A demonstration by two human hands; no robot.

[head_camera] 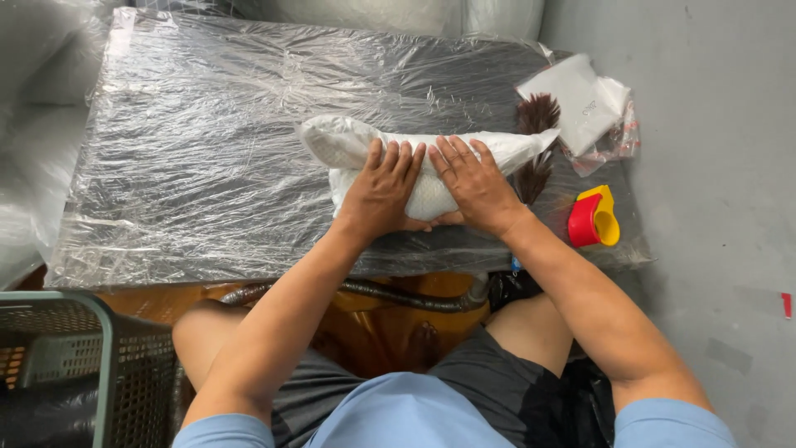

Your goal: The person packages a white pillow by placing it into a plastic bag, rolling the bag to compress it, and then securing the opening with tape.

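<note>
White padded bundle [414,162] lies right of centre on film-wrapped worktop [207,166], toward near edge. Left hand [383,189] and right hand [475,181] flat on it, fingers spread, pressing, pinching nothing. Judgement: keep palms even, stop bundle unrolling. Brown brush [537,141] touches its right end; red-yellow funnel [594,218] near right edge.
</note>
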